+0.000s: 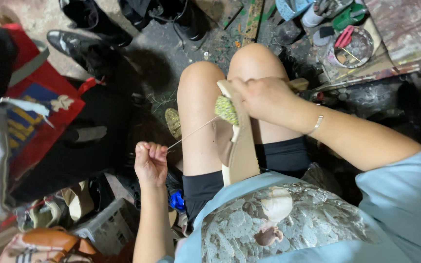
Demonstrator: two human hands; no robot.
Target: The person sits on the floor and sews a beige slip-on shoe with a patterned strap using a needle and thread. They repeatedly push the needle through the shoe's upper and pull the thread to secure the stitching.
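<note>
The person is sitting with bare knees raised, and a beige sandal (239,151) is lying along the lap between the thighs, its long axis running from roughly 12 o'clock at the knees to 6 o'clock at the light blue shirt (395,204). The right hand (264,97) is pressing down on the upper end of the sandal, fingers curled over and closed around it, just beside a yellow-green woven ornament (226,110) fixed to the strap. Whether this hand is also gripping a tool cannot be told, though a pale wooden piece (298,84) is showing just past the knuckles at about 2 o'clock. The left hand (150,160) is sitting well apart, at about 8 o'clock from the ornament, fingers pressed together into a fist and pinching the end of a thin pale thread (193,130). The thread is running taut and straight from that fist up toward 2 o'clock, meeting the sandal at the ornament. The decisive relation is therefore this line: the sandal is lying up and to the right of the left hand, the thread crossing the left thigh at a slant to the sandal's long axis. The right hand is the nearer one, in contact with the sandal; the left is touching only the thread. A metal tin of tools (349,46) is standing on the floor at 1 o'clock, and black shoes (81,41) are lying at 11 o'clock.
</note>
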